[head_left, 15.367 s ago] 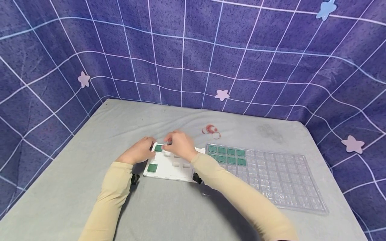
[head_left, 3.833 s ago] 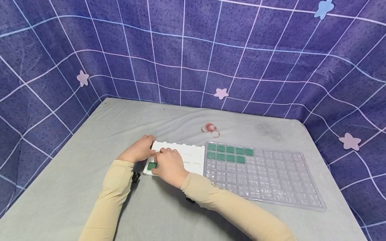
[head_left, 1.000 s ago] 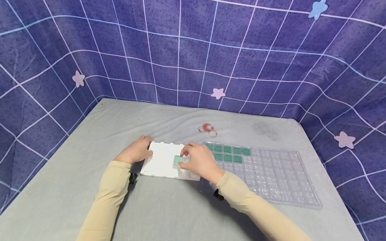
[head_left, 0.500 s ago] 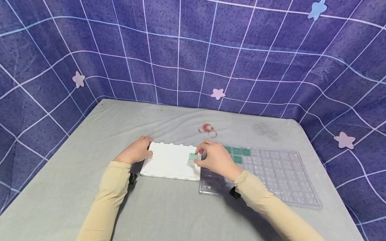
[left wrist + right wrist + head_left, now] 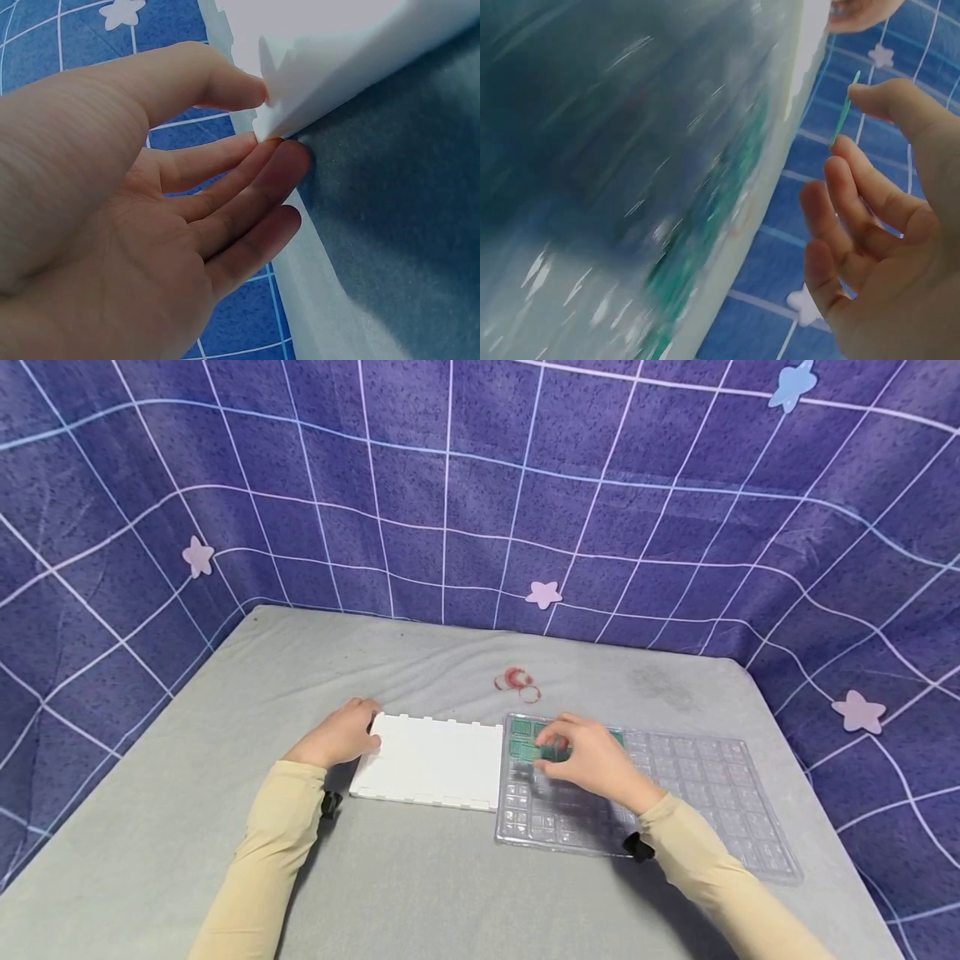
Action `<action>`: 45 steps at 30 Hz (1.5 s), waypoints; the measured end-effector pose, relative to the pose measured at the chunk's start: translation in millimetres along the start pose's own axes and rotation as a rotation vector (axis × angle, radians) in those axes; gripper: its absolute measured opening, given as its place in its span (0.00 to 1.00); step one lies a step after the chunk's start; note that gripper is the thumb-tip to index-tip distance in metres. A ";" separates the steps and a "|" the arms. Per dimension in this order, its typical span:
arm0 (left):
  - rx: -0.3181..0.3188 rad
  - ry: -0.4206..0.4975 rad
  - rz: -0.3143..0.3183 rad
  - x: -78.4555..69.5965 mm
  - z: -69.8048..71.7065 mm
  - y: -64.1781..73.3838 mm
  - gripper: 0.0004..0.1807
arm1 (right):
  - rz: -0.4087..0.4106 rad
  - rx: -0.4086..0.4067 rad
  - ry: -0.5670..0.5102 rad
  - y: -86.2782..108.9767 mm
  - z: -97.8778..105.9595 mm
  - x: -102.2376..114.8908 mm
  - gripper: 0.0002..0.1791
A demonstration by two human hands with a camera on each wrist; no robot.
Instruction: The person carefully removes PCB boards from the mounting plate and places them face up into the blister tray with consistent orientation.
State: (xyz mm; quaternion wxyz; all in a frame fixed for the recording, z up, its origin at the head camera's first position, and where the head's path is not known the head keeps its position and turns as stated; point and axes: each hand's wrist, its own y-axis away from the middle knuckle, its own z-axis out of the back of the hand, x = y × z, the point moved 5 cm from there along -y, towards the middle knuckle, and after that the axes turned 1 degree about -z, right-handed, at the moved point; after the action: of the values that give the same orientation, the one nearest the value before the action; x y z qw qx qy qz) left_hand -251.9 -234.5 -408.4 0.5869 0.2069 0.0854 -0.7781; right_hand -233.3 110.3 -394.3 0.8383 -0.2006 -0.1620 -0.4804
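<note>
In the head view my left hand (image 5: 341, 735) grips the far left corner of a white slotted tray (image 5: 431, 764). The left wrist view shows that corner between thumb and fingers, with the thumb on top. My right hand (image 5: 592, 764) is over the clear plastic tray (image 5: 525, 827). It pinches a small green circuit board (image 5: 845, 112) between thumb and index finger, seen edge-on in the right wrist view, with the other fingers loosely bent. Green circuit boards (image 5: 521, 727) fill cells at the clear tray's back left; the hand hides several of them.
The two trays lie side by side on a grey cloth-covered table (image 5: 420, 877). A purple grid-patterned curtain (image 5: 480, 485) hangs behind it and at both sides. Red ring marks (image 5: 517, 681) stain the cloth behind the trays.
Over the last second my right hand carried the board rightward from the white tray. Earlier, two boards lay in the white tray; none shows now. The clear tray gained boards. My left hand stayed put.
</note>
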 end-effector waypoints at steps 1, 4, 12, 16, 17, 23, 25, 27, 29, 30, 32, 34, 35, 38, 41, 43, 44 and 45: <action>-0.004 -0.005 -0.001 0.1 0.1 -0.2 0.31 | 0.004 0.000 -0.005 2.4 1.1 -4.9 0.14; -0.013 -0.016 -0.008 0.3 0.0 -0.3 0.31 | -0.011 0.000 -0.019 9.2 5.4 -19.5 0.14; -0.006 -0.013 -0.002 1.1 -0.4 0.4 0.31 | -0.060 -0.002 0.017 24.1 19.7 -57.5 0.13; 0.004 0.001 0.005 0.3 -0.2 1.4 0.31 | -0.051 -0.015 0.033 30.7 27.1 -73.2 0.13; 0.005 0.003 0.005 -0.1 -0.1 1.5 0.31 | -0.052 -0.018 0.034 32.3 28.7 -76.8 0.13; 0.005 0.000 0.001 -1.0 0.1 1.3 0.31 | -0.052 -0.042 0.044 40.5 34.1 -96.7 0.12; 0.002 -0.003 -0.001 -0.6 -0.1 1.0 0.31 | -0.049 -0.040 0.045 42.1 34.8 -101.4 0.12; 0.001 -0.003 0.000 -0.8 -0.1 1.3 0.31 | -0.055 -0.036 0.049 43.2 35.6 -105.0 0.12; 0.007 0.003 0.006 -0.8 -0.1 1.6 0.31 | -0.057 -0.028 0.055 44.5 35.9 -108.3 0.12; 0.011 0.006 0.009 -1.0 -0.1 1.7 0.31 | -0.057 -0.027 0.058 45.0 36.0 -109.9 0.12; 0.016 0.008 0.011 -1.6 0.3 2.3 0.32 | -0.055 -0.024 0.062 46.4 36.4 -112.4 0.12; 0.016 0.010 0.012 -1.8 0.5 2.0 0.32 | -0.044 -0.025 0.060 47.6 37.0 -114.3 0.11; 0.013 0.009 0.009 -1.9 0.8 2.0 0.32 | -0.040 -0.026 0.058 48.0 37.5 -115.0 0.11; 0.006 0.006 0.005 -2.3 1.6 1.9 0.31 | -0.026 -0.026 0.060 48.6 38.6 -116.4 0.11; 0.005 0.005 0.007 -2.5 1.8 2.0 0.31 | -0.016 -0.029 0.073 48.7 39.1 -117.1 0.12; 0.008 0.006 0.009 -2.1 1.5 1.7 0.31 | -0.017 -0.025 0.081 48.8 38.9 -117.7 0.12; 0.009 0.007 0.011 -1.9 1.3 1.4 0.31 | -0.021 -0.023 0.082 49.0 38.8 -117.7 0.12; 0.010 0.009 0.012 -1.6 1.0 1.2 0.31 | -0.026 -0.021 0.082 49.3 38.8 -117.5 0.12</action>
State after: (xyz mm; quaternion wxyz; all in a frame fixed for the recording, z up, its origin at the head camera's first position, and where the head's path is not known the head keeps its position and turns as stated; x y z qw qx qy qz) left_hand -250.6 -233.8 -406.6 0.5902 0.2138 0.0827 -0.7740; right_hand -250.6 239.0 -424.1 0.8356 -0.1875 -0.1249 -0.5010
